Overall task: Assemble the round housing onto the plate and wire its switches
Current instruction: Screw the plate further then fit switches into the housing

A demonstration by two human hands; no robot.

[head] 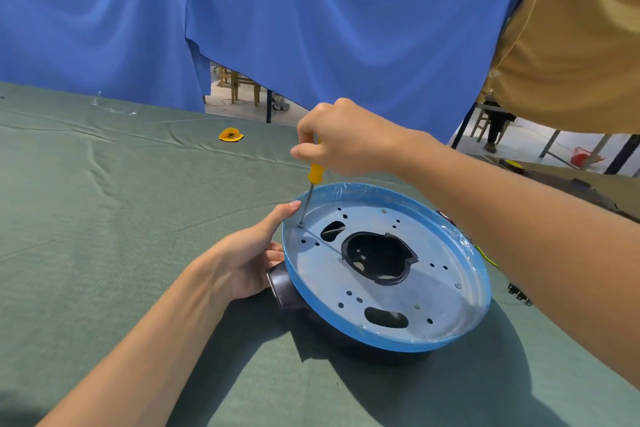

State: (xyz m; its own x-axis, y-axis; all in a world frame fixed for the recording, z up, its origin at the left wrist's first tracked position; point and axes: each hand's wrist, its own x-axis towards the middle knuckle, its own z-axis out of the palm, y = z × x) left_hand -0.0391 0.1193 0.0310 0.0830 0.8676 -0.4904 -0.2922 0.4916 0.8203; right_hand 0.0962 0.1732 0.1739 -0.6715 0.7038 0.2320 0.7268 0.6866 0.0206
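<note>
yellow screwdriver [316, 174] held near upright, tip down on blue-rimmed plate [398, 345], handle wrapped by fingers of right hand [343, 139], rim pinched by left hand [249, 262]

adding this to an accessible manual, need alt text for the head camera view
A right hand holds a yellow-handled screwdriver with its tip on a screw near the left rim of a blue-rimmed round plate, while the left hand grips that edge. The plate sits on a black housing on a green cloth, with a blue curtain behind.
</note>
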